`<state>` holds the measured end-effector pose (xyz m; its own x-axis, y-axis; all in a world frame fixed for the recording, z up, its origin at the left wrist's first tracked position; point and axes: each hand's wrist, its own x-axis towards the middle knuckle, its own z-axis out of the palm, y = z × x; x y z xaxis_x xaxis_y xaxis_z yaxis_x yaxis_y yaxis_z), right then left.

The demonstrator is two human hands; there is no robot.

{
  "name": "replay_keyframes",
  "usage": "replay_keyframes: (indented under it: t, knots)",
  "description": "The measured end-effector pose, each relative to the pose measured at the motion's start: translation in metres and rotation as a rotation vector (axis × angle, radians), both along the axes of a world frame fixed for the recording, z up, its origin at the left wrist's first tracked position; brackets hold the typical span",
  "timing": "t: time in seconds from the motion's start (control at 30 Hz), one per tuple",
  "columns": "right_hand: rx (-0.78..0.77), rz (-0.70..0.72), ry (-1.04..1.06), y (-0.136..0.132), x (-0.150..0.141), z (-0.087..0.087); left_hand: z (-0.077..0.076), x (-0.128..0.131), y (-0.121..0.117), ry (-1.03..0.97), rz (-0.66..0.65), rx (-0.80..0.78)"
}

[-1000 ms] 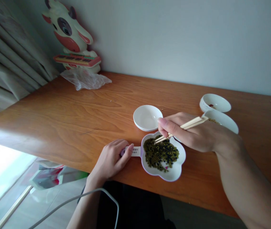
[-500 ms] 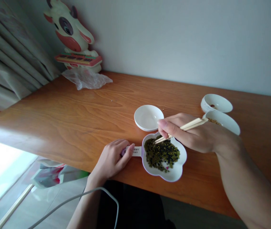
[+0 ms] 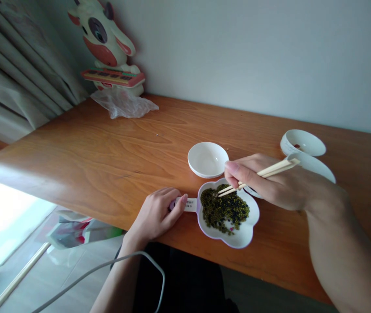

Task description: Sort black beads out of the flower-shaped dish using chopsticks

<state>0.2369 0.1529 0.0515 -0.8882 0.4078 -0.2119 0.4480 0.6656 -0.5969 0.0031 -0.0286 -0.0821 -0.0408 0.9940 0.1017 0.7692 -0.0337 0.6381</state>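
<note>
A white flower-shaped dish point(image 3: 241, 234) with a short handle lies near the table's front edge, filled with small dark green beans point(image 3: 225, 210). My left hand point(image 3: 156, 214) is closed on the dish's handle point(image 3: 188, 204). My right hand point(image 3: 272, 183) grips a pair of wooden chopsticks point(image 3: 260, 174), whose tips reach into the beans at the dish's far left side. An empty round white saucer point(image 3: 207, 159) sits just behind the dish.
Two more white bowls point(image 3: 303, 142) stand at the right, the nearer one point(image 3: 317, 165) partly behind my right hand. A cow-shaped toy point(image 3: 108, 48) and a crumpled clear plastic bag point(image 3: 124, 103) sit at the back left by a curtain. A grey cable point(image 3: 107, 267) hangs below the wooden table point(image 3: 90, 152).
The view has shifted slightly right and down. My right hand and the chopstick tips stay over the beans; the left hand keeps its hold on the handle.
</note>
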Motion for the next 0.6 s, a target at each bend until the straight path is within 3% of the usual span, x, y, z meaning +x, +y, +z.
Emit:
replay_keyframes:
  t: [0.6]
  knots:
    - [0.032,0.048,-0.043,0.0011,0.0004,0.0045,0.0002,0.0004,0.0007,0.006,-0.003,0.041]
